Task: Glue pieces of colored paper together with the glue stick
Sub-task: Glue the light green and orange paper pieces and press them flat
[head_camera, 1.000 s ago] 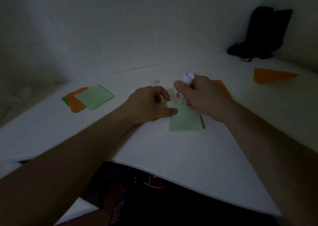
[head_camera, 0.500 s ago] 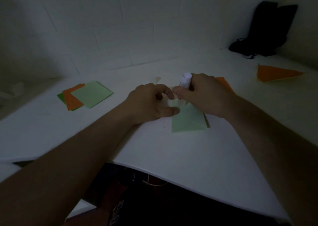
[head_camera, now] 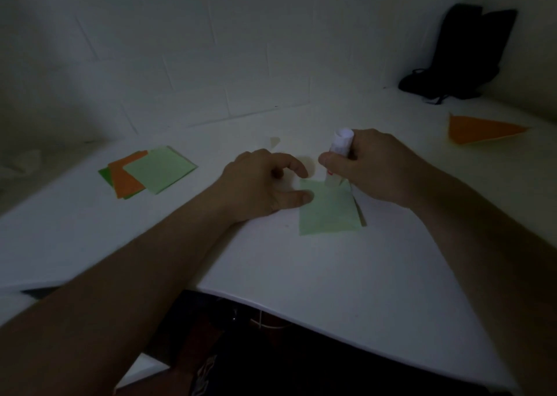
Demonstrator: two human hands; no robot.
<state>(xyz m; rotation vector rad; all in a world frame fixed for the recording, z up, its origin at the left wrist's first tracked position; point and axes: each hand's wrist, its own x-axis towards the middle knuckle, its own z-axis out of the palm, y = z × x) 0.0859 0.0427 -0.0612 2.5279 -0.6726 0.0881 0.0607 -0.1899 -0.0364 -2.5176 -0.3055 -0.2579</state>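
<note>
Holding the glue stick (head_camera: 340, 148) tight, the right hand (head_camera: 381, 166) has its fingers curled round the white tube. The tube stands almost straight up, and its bottom tip touches the far edge of the light green paper (head_camera: 328, 210). That paper lies flat on the white table (head_camera: 301, 263), right in front of the person. Another sheet peeks out from under its right side, but the room is dark, so its colour is hard to tell. The left hand (head_camera: 262, 184) holds nothing; its thumb presses on the paper's left edge. A small pile of green and orange papers (head_camera: 144, 171) sits far to the left. An orange folded paper (head_camera: 479, 130) lies far to the right, near a black bag (head_camera: 464, 57) in the corner.
</note>
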